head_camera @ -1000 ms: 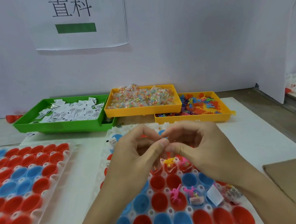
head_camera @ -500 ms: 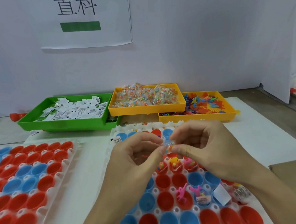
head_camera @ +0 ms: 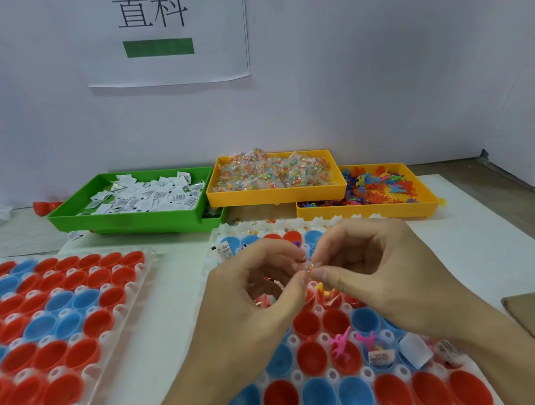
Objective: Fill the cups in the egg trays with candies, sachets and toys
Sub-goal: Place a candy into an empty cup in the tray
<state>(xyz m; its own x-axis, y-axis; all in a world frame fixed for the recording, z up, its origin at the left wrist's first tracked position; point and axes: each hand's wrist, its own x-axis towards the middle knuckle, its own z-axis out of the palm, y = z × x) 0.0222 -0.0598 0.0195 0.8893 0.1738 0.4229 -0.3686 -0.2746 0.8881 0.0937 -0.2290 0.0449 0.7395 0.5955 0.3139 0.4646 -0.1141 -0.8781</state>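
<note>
While a candy packet point(head_camera: 311, 267) is pinched between both hands' fingers point(head_camera: 299, 278), it should be separated gently over an unfilled cup point(head_camera: 306, 323).

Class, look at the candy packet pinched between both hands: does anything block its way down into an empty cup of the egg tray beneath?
Nothing visible does. Both the left hand and right hand pinch the candy packet directly above the egg tray, where empty red and blue cups lie open.
</note>
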